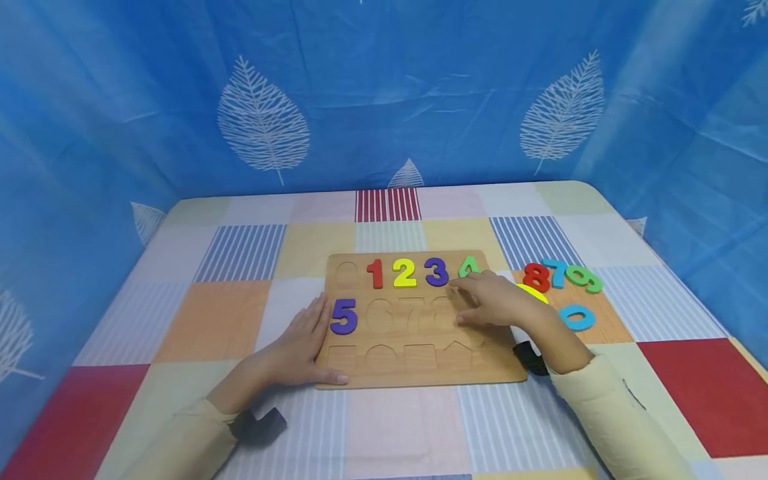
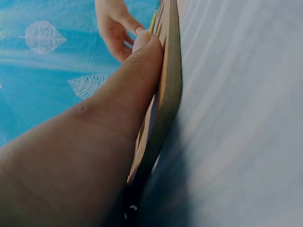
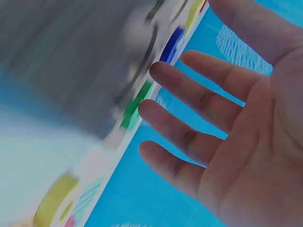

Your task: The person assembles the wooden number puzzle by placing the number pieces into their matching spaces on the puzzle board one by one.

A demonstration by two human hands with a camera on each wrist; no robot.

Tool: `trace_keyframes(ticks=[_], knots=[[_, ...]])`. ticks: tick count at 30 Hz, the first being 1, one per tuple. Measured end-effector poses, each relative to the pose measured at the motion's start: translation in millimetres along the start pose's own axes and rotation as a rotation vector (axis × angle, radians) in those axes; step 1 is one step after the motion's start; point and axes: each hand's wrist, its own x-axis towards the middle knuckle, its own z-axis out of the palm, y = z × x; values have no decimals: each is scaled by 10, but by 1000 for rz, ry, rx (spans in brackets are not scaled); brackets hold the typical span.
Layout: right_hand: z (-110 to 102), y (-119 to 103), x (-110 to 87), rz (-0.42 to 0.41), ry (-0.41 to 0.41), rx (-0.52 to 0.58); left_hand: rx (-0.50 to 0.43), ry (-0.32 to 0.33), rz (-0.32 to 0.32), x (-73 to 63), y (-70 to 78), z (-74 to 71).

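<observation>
Number board point(image 1: 420, 378) on patchwork surface point(image 1: 408, 433); left hand point(image 1: 297, 350), fingers straight, at its left edge; right hand point(image 1: 498, 300) spread over it, holding nothing, partly blocking green 4 point(image 1: 465, 266). Loose numerals point(image 1: 559, 275) lie right. Blue leaf-print cloth point(image 1: 408, 87) behind.

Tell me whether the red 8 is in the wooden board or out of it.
Out: in the head view, the red 8 lies on the tablecloth, apart from the wooden board and beyond its right edge.

A blue curtain point(image 1: 408, 87) — white leaves point(image 1: 264, 120) printed on it — hangs behind a patchwork-patterned tablecloth point(image 1: 408, 430).
</observation>
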Motion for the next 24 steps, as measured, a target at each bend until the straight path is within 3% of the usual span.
trace_keyframes(ticks=[5, 10, 17, 24], knots=[[-107, 279, -105, 41, 37, 47, 0, 4, 6, -1, -25, 8], [-270, 539, -183, 169, 46, 90, 6, 3, 7, -19, -48, -5], [-495, 977, -203, 371, -3, 105, 22, 27, 12, 9, -81, -70], [-561, 1293, -217, 406, -47, 100, -13, 46, -16, 47, -54, -11]])
